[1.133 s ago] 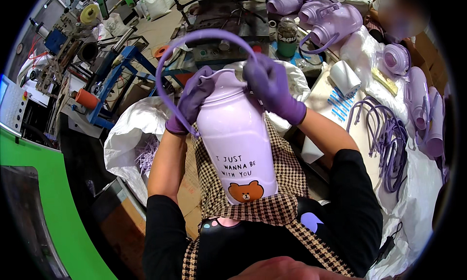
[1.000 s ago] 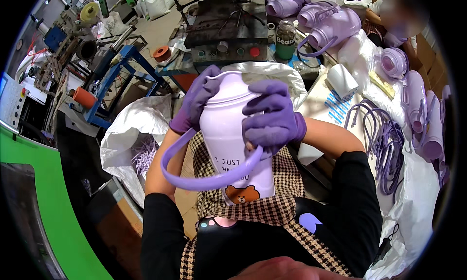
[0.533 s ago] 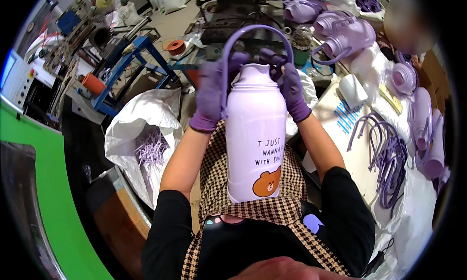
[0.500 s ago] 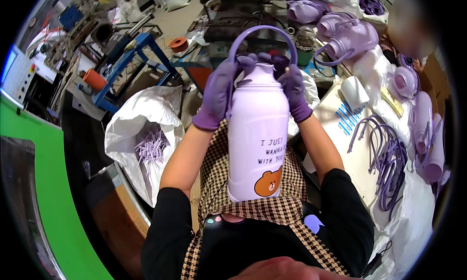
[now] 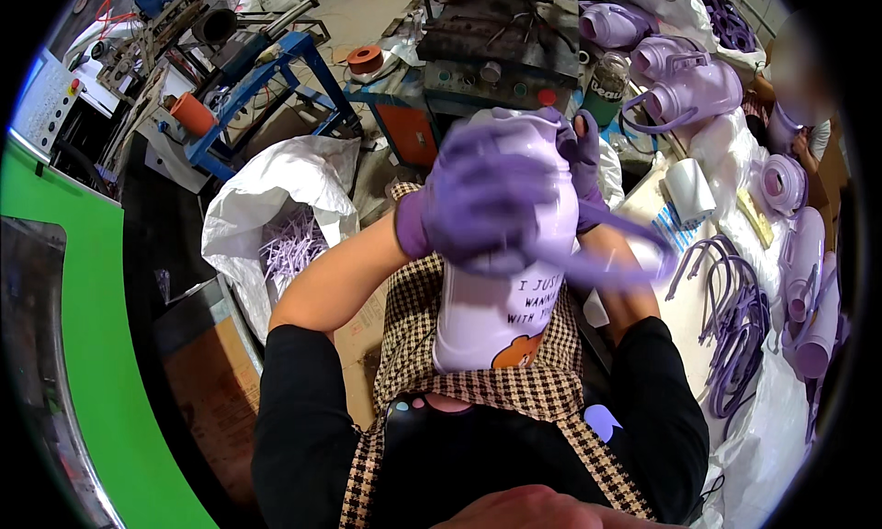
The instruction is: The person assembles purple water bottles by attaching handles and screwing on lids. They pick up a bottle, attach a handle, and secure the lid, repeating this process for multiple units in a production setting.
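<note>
A lilac plastic thermos shell (image 5: pixel 491 313) with a spout, lettering and a brown bear picture stands upright against my checked apron (image 5: pixel 413 336). My left hand (image 5: pixel 482 198), in a purple glove, lies across its front below the neck. Motion smears those fingers, so their grip does not show clearly. At the neck's right side, my gloved right hand (image 5: pixel 586 161) holds the shell, partly hidden behind it. The purple carrying handle (image 5: pixel 634 262) is swung down in front and points right, also blurred.
A white sack (image 5: pixel 230 212) with purple strips stands at left, near a blue metal frame (image 5: pixel 248 106). Ahead is a dark machine (image 5: pixel 496 46). On the right lie purple straps (image 5: pixel 735 345), a white roll (image 5: pixel 689 191) and more lilac shells (image 5: pixel 703 92). Another person's hand (image 5: pixel 813 143) shows far right.
The handle has gone from upright above the neck to lowered in front. My left hand has moved from the neck's left side across the shell's front. My right hand stays by the neck.
</note>
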Action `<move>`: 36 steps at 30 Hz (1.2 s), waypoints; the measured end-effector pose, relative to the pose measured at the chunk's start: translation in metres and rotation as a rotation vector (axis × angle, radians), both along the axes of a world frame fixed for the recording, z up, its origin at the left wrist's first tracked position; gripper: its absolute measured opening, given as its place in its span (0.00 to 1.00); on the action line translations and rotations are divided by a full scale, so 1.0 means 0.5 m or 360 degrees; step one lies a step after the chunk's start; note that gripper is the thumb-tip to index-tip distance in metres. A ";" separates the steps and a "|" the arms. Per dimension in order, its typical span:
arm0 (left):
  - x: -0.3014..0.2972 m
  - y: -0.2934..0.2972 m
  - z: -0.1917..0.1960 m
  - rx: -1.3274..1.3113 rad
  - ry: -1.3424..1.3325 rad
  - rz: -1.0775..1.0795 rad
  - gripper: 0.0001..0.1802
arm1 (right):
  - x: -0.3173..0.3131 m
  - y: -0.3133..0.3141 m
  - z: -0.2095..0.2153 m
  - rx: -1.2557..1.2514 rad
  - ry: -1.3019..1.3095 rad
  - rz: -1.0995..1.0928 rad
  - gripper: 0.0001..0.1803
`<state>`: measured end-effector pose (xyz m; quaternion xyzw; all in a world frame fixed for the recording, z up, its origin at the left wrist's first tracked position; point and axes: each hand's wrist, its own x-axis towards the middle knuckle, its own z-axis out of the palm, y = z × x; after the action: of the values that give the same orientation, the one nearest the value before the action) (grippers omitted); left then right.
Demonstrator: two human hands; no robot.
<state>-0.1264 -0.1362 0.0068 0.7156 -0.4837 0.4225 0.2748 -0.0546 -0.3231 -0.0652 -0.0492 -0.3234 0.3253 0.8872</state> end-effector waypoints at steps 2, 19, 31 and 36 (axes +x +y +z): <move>0.024 -0.012 -0.003 -0.0234 0.0260 0.0091 0.06 | 0.021 -0.023 -0.025 -0.0162 -0.0057 -0.0139 0.29; -0.114 0.073 -0.268 -0.0885 0.1551 0.0165 0.18 | -0.267 -0.721 -0.208 -0.0050 0.0892 -0.2572 0.26; -0.040 -0.020 -0.391 -0.0559 0.1618 -0.0002 0.08 | 0.098 -0.768 -0.067 -0.2183 -0.0614 -0.3830 0.20; -0.056 -0.016 -0.398 -0.0560 0.1494 -0.0005 0.08 | 0.220 -0.765 -0.119 -0.0462 0.0145 -0.2068 0.05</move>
<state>-0.1542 -0.1444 -0.1923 0.7705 -0.2304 0.1296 0.5801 0.0552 -0.7053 -0.1248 -0.3392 -0.1432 -0.2335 0.8999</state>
